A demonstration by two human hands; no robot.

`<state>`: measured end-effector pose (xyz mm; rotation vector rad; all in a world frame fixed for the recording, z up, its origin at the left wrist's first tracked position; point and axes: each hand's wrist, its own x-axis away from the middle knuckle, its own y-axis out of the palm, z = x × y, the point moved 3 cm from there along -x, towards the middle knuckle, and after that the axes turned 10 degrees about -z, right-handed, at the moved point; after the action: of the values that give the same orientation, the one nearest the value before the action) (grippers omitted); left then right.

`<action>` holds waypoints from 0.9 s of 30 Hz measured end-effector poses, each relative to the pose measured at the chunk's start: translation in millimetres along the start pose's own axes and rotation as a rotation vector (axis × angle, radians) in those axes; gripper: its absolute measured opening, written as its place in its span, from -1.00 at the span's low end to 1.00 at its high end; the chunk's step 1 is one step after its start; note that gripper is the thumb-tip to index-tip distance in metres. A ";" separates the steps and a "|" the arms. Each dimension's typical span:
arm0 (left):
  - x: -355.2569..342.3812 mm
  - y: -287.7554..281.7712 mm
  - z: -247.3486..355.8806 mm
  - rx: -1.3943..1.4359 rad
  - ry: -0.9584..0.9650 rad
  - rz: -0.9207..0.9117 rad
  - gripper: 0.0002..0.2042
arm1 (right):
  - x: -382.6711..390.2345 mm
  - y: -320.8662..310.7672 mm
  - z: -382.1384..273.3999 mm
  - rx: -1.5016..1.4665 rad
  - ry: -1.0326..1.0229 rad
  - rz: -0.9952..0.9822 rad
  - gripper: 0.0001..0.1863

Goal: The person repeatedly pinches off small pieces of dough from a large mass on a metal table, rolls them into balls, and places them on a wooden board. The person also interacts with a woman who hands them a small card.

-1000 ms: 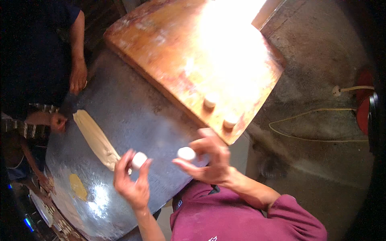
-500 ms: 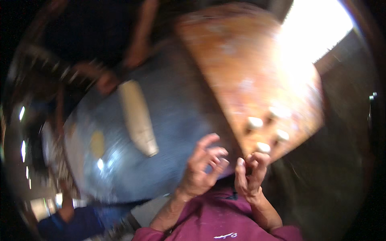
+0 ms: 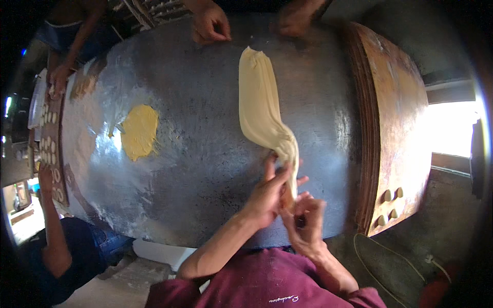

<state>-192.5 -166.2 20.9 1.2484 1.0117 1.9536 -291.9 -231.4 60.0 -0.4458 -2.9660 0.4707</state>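
A long strip of pale, glossy dough (image 3: 259,92) lies on the dark, smooth work surface (image 3: 195,133), its near end narrowed and bent toward me. My left hand (image 3: 267,197) is closed around that narrow end. Just right of it and a little lower, my right hand (image 3: 305,223) grips the tip of the strip, its fingers curled. Left of the dough is a smeared patch of soft yellow paste (image 3: 138,133).
Several small dough pieces (image 3: 387,196) sit on a wooden board (image 3: 390,113) at right, beside a bright opening. Another person's hands (image 3: 210,28) rest at the far edge; other workers' arms (image 3: 54,241) reach to a board of small shaped pieces (image 3: 60,192) at left. A cable lies lower right.
The view has swung toward the dark surface. The small pieces I held are out of my hands, more stand on the board, and both hands now hold the strip, whose near end is drawn out.
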 end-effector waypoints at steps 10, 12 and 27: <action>100.3 -61.9 35.3 -0.717 0.206 0.353 -0.61 | -85.8 55.9 7.2 -0.035 -0.142 0.073 -0.74; 89.6 -67.0 49.4 -1.027 0.191 0.273 -0.63 | -107.8 62.1 -7.2 0.018 -0.341 0.042 -0.78; -3.2 -18.5 5.7 0.015 -0.216 -0.091 -0.54 | -8.6 2.5 -18.4 0.484 -0.178 -0.095 -0.68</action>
<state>-184.4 -157.4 5.3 1.3635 0.9568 1.7045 -280.3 -226.4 76.2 -0.2170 -2.8665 1.2294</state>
